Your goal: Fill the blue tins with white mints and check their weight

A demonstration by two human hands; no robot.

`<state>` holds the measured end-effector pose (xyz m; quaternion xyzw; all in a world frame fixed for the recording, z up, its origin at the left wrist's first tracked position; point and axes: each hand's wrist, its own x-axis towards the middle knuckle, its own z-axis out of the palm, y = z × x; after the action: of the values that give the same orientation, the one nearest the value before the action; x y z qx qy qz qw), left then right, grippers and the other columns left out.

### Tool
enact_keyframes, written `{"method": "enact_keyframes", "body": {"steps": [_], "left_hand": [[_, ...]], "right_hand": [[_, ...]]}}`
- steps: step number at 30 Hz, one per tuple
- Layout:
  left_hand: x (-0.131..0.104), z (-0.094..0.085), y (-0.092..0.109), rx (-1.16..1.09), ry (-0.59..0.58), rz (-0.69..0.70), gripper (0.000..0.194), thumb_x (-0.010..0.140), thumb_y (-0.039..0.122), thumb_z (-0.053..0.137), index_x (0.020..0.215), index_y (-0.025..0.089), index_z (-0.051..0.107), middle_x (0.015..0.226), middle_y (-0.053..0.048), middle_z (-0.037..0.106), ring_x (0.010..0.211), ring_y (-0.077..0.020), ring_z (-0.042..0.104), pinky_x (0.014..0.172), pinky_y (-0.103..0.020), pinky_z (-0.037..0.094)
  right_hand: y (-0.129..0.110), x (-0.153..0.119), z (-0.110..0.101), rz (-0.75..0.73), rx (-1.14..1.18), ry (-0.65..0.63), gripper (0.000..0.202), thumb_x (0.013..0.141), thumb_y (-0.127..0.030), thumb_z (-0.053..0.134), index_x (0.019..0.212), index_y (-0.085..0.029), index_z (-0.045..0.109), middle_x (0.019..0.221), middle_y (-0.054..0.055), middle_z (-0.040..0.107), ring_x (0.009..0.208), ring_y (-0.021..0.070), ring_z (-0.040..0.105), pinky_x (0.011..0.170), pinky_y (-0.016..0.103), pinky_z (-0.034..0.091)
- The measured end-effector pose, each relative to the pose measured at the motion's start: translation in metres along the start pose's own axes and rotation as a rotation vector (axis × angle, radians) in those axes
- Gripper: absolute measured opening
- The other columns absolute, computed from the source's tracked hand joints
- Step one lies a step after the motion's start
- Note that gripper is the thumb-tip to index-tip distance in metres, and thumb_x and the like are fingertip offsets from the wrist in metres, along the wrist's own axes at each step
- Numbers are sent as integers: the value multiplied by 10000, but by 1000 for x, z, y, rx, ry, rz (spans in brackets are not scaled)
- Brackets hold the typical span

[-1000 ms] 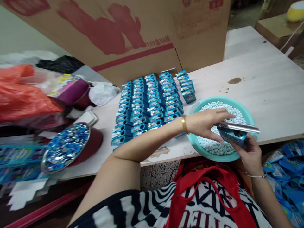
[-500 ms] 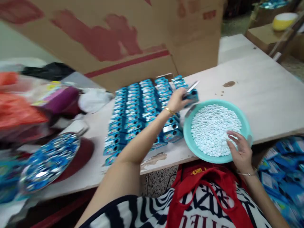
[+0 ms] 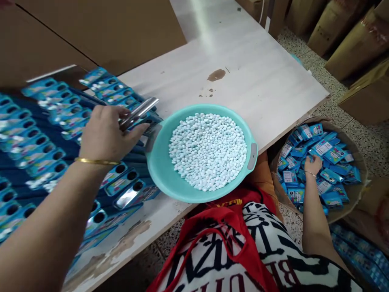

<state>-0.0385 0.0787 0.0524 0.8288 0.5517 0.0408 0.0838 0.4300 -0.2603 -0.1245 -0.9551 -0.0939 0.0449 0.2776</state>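
My left hand (image 3: 105, 132) is closed on a shiny silver strip (image 3: 141, 113), above the rows of small blue boxes (image 3: 121, 180). The boxes stand close together with dark round holes in their tops, and white pieces lie on several of them. Beside that hand a turquoise basin (image 3: 161, 174) holds many small white tablets (image 3: 209, 152). Down to the right, my right hand (image 3: 313, 165) reaches into a round container full of blue packets (image 3: 328, 152). Its fingers look curled among the packets; what is between them is hidden.
A big cardboard box (image 3: 121, 32) stands behind the rows. The white tabletop (image 3: 243, 81) runs back to the right, with brown worn patches. Brown sacks and cartons (image 3: 337, 28) stand on the speckled floor. More blue packs lie at the lower right.
My right hand has left the tablets in the basin and moved down right into the blue packets. My left hand still holds the silver strip over the rows. The view has turned right.
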Motion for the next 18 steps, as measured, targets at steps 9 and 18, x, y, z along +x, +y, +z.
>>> {"method": "enact_keyframes", "body": {"steps": [9, 18], "left_hand": [[-41, 30, 43, -62, -351, 348, 252, 972, 373, 376, 1135, 209, 476, 1066, -71, 586, 923, -190, 565, 879, -326, 472], [-8, 96, 63, 141, -304, 433, 364, 971, 128, 313, 1289, 132, 490, 1168, -141, 560, 1064, -226, 564, 903, -329, 476]], "right_hand": [[66, 48, 26, 239, -349, -131, 397, 930, -385, 608, 1256, -163, 570, 1279, 105, 583, 1119, 234, 601, 946, 467, 526], [81, 35, -23, -89, -111, -12, 550, 791, -531, 618, 1248, -243, 513, 1250, 252, 541, 1249, 522, 481, 921, 743, 346]]}}
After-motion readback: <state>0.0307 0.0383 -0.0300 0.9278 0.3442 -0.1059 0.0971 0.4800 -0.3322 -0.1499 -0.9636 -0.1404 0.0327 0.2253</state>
